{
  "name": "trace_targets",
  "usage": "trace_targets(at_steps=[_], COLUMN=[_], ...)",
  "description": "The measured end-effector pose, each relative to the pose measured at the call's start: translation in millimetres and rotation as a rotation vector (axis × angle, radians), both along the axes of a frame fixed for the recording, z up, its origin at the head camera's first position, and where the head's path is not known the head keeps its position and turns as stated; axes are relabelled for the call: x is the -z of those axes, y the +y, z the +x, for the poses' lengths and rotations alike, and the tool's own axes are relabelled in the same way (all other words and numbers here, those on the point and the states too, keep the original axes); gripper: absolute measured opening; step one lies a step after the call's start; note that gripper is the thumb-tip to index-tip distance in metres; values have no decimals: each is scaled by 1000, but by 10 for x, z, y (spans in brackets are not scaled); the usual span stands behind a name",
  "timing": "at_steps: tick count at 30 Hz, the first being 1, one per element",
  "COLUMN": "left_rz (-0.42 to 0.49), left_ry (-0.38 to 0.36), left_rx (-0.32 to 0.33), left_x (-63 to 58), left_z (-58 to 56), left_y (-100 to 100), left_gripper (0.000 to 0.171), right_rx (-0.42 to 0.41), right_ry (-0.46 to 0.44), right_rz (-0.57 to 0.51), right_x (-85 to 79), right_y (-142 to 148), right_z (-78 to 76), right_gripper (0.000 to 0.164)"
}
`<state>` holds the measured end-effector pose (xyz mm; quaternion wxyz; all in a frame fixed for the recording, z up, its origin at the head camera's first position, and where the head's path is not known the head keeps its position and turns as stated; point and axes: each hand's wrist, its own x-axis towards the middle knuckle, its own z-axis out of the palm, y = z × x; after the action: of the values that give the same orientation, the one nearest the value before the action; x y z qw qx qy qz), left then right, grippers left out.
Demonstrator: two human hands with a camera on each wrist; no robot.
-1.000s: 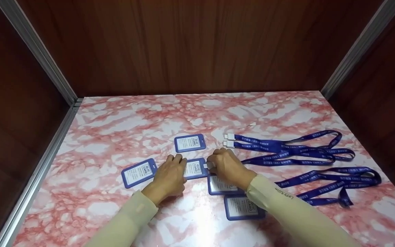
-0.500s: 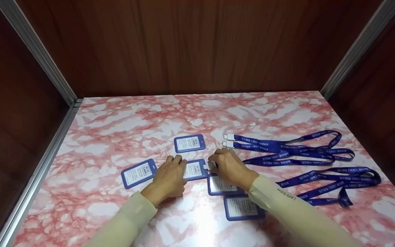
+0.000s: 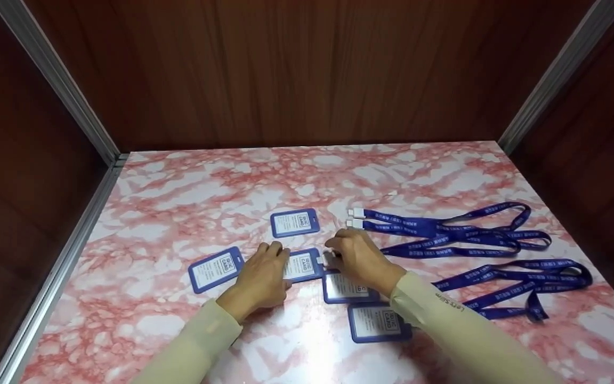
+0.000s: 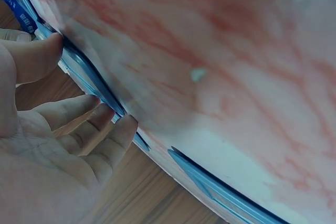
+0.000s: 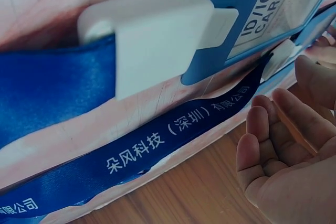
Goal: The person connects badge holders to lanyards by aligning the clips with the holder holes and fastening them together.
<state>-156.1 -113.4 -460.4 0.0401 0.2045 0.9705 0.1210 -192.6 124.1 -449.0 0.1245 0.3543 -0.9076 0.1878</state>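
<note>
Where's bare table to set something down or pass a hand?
Widest: the far strip of table, between the back wall and the far badge and lanyards. Also left of the leftmost badge, and the near gap between the left sleeve and the nearest badge. Crowded: around the right hand, where badges and lanyards bunch.

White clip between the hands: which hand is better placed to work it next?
Probably the right hand: it is right at the white clip, while the left hand holds the card holder.
</note>
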Motion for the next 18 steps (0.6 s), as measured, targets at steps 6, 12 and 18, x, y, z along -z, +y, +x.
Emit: trace_targets(at_steps=[6, 12, 18], left_rz=[35, 73, 99], left_ry=[10, 23, 51], left_rx=[0, 6, -10], left_x=[-12, -20, -11], left_z=[14, 47, 78], left_y=[-18, -32, -47], left_gripper=[71, 68, 62], right_rx=[6, 12, 1], right_ry=[-19, 8, 43], right_rz=[-22, -27, -20], right_x=[-10, -1, 5], right_y=[42, 93, 135], right_z=[9, 30, 50], right_gripper=[18, 21, 22])
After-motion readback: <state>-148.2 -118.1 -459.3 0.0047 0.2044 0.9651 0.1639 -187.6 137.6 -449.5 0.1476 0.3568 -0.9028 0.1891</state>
